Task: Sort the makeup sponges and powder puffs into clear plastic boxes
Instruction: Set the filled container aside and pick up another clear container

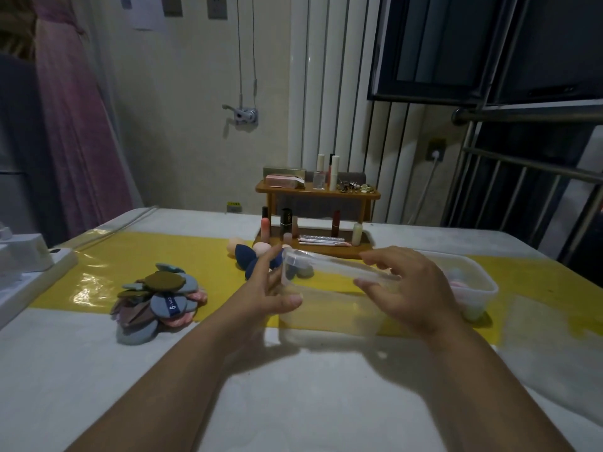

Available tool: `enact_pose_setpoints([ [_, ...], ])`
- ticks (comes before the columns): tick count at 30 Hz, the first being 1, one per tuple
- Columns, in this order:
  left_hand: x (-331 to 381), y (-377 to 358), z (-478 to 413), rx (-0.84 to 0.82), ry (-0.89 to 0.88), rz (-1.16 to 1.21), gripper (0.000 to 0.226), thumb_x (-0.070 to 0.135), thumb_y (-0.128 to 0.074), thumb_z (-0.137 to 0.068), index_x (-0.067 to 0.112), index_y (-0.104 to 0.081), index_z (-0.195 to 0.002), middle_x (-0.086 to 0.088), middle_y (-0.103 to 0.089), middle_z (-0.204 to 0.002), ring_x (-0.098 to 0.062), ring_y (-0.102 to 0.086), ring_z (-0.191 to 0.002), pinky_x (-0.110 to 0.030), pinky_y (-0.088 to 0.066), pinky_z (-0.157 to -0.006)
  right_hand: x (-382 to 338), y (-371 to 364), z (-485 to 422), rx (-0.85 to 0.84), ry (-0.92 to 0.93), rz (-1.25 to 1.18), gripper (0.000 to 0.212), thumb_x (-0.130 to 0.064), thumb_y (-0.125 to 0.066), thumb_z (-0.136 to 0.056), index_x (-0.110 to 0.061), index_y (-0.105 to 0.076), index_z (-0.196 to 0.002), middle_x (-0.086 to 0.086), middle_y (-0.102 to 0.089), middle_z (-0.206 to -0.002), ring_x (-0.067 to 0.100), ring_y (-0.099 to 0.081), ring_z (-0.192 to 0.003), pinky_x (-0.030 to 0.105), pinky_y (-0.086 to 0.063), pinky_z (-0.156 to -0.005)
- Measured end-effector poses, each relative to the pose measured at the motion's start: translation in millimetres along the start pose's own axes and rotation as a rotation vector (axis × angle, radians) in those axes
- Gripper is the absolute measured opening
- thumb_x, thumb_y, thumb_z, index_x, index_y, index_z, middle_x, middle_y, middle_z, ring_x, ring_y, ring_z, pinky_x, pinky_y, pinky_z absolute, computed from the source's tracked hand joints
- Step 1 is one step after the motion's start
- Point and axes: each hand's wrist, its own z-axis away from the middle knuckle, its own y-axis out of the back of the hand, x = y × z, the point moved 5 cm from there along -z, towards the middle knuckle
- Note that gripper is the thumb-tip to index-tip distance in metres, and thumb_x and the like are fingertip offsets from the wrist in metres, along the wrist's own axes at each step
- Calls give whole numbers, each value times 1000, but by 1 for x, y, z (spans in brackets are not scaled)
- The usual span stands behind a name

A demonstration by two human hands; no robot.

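A clear plastic box [329, 308] sits in front of me on the table, tilted up at its far rim. My left hand [266, 290] holds its left end, thumb on the near side and fingers behind the rim. My right hand [408, 288] grips its right end from above. A heap of flat powder puffs [160, 298] in blue, brown and pink lies at the left. Makeup sponges [257, 256], dark blue and peach, lie behind the box. A second clear box [473, 288] with pale sponges inside stands at the right.
A wooden cosmetics rack [318, 216] with lipsticks and bottles stands at the back of the table. A white power strip [29, 272] lies at the left edge. A yellow cloth strip [137, 256] crosses the white table. Metal rails stand at the right.
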Motion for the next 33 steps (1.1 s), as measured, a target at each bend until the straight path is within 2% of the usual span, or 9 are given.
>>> enact_pose_setpoints([
  [4, -3, 0, -2, 139, 22, 128, 51, 38, -74, -82, 40, -44, -123, 6, -57, -128, -15, -63, -111, -24, -54, -78, 1, -2, 0, 28, -68, -27, 27, -45, -82, -73, -32, -70, -94, -18, -64, -87, 6, -58, -80, 23, -43, -65],
  [9, -3, 4, 0, 231, 67, 79, 27, 8, -60, -93, 11, -43, -114, -13, -53, -126, -32, -56, -110, -45, -52, -90, 0, -4, 0, 12, -128, -234, 39, -36, -87, -68, -44, -53, -85, -18, -68, -101, 1, -62, -93, 21, -51, -75],
  [12, -8, 1, 4, 266, 151, 55, 33, 0, -53, -87, 12, -47, -117, -16, -53, -126, -42, -50, -119, -63, -45, -101, 3, -11, 3, -75, -123, -303, 51, -9, -80, -71, -47, -51, -90, -17, -65, -117, 7, -59, -111, 33, -51, -93],
  [15, -5, -2, 6, 295, 138, -21, 31, 0, -50, -90, 13, -50, -118, -16, -54, -126, -42, -49, -120, -65, -42, -103, 11, -14, 4, -31, -181, -360, 50, -2, -76, -73, -43, -52, -90, -15, -65, -113, 7, -60, -110, 38, -52, -97],
  [19, -1, -6, 7, 283, 114, 39, 26, 11, -54, -97, 26, -56, -118, -12, -56, -126, -37, -54, -113, -58, -48, -98, 16, -4, 5, 248, -331, -296, 41, -56, -76, -69, -46, -43, -91, -25, -61, -85, 0, -61, -82, 20, -48, -64],
  [22, -4, -11, 7, 243, 113, 49, 30, 12, -54, -97, 31, -59, -120, -9, -59, -128, -36, -57, -116, -56, -46, -99, 16, 4, 8, 409, -358, -208, 46, -71, -61, -65, -47, -34, -94, -19, -57, -80, 11, -58, -72, 16, -39, -56],
  [27, -8, -14, 6, 192, 130, 80, 40, 9, -51, -97, 37, -58, -126, -5, -59, -132, -37, -54, -123, -63, -39, -108, 22, 2, 7, 476, -326, -244, 38, -39, -72, -85, -40, -34, -87, -20, -60, -80, -16, -58, -74, 3, -38, -58],
  [30, -5, -17, 6, 172, 136, 53, 44, 14, -55, -92, 40, -58, -127, 0, -59, -133, -31, -55, -123, -59, -39, -109, 26, -1, 5, 487, -311, -212, 29, -20, -66, -93, -32, -43, -81, -14, -60, -73, -1, -60, -72, 22, -44, -58],
  [33, 0, -20, 9, 169, 116, 55, 52, 26, -68, -64, 47, -66, -112, 7, -65, -124, -20, -62, -115, -47, -46, -106, 29, 0, 2, 485, -353, -248, 20, -11, -57, -95, -30, -59, -97, -10, -64, -91, 15, -64, -86, 32, -50, -70],
])
